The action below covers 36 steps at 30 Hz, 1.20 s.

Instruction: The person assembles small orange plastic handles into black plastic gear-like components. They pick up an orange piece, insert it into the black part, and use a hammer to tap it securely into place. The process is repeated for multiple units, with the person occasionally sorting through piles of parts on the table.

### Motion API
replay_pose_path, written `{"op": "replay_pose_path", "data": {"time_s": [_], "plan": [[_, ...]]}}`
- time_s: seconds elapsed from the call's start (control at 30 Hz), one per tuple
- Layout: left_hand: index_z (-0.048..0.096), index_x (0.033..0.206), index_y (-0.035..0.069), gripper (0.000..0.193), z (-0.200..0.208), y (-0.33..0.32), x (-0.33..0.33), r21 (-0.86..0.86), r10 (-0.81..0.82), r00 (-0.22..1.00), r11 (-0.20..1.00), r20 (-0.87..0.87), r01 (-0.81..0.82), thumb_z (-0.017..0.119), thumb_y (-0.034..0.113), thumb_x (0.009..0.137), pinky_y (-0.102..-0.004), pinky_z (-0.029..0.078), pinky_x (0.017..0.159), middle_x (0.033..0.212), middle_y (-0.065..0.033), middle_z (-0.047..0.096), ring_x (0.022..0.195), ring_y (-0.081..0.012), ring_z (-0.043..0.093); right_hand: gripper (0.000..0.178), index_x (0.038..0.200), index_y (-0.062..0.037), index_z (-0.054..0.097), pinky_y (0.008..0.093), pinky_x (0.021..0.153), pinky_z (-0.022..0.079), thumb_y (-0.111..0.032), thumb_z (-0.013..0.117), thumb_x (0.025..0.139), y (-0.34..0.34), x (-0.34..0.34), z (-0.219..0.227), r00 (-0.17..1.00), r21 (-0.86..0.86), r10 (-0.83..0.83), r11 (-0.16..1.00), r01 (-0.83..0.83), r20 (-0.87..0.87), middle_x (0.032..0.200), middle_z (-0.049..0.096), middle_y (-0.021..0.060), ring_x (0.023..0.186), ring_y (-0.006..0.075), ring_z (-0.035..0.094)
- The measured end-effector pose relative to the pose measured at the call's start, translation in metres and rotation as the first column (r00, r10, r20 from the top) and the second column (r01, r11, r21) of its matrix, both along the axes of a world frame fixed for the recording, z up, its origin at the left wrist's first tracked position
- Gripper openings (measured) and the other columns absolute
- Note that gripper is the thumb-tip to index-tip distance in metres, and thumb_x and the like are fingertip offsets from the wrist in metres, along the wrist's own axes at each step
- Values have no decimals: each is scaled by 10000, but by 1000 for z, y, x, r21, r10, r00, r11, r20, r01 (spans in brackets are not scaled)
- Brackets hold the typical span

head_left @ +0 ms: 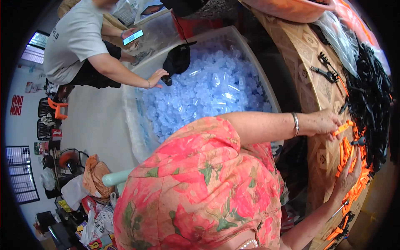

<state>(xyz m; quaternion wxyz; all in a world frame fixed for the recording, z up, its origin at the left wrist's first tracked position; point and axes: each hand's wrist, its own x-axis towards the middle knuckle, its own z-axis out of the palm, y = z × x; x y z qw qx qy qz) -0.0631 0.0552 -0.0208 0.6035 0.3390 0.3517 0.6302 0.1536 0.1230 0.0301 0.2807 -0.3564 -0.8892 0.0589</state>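
Note:
My left hand, with a silver bangle at the wrist, pinches an orange plastic piece over the edge of the patterned table. Lower down, my right hand lies with fingers stretched and apart over a heap of orange plastic pieces, touching them. Beside its fingertips sits a small grey-blue object whose kind I cannot make out. A thin metal rod rests near my right wrist. Past the orange heap spreads a pile of black plastic pieces.
A large pale bin full of clear bluish plastic pieces stands beside me. Another person crouches across it, holding a phone and a dark object. A pink basin and clear bags occupy the table's far end.

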Motion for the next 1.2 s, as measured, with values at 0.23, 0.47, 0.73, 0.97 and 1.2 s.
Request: {"op": "replay_pose_path", "data": {"time_s": [0.23,0.47,0.73,0.97,1.2], "plan": [[544,1217,23,327,5,-21,-13,59,-56,998,997,-10,56,505,82,898,-206,518,689,943,-42,630,790,-74,599,441,1338,-117,486,411,853,443,-275,533,929,61,-57,-12,961,161,-145,981,108,236,1105,620,143,977,309,587],[351,1387,-23,511,1,-26,-29,14,-39,999,999,37,38,516,84,916,-224,535,743,1074,-128,623,840,-95,609,380,1147,-140,603,435,828,437,-387,603,858,50,-96,-3,811,267,-377,922,281,447,1043,560,134,991,307,535],[319,1387,-63,538,7,-22,-36,-10,-49,999,999,-3,48,539,95,922,-225,533,781,1103,-149,627,854,-99,619,185,952,-73,657,430,793,452,-196,622,819,64,-78,-15,900,211,-330,937,277,285,911,614,133,900,314,587],[338,1396,-37,585,11,0,-14,139,-7,985,990,-173,32,594,66,880,-283,477,918,1233,-140,566,1080,-166,564,130,844,-50,699,420,809,461,-75,603,759,72,-38,-18,960,49,-271,962,268,72,863,643,139,867,303,610],[424,1356,-27,613,16,14,-1,138,13,866,988,-500,65,662,97,805,-328,473,926,1304,-154,522,1170,-222,513,181,954,-46,669,417,851,419,-125,610,803,44,-20,-9,996,59,-61,997,57,69,957,619,120,917,315,548]]}}
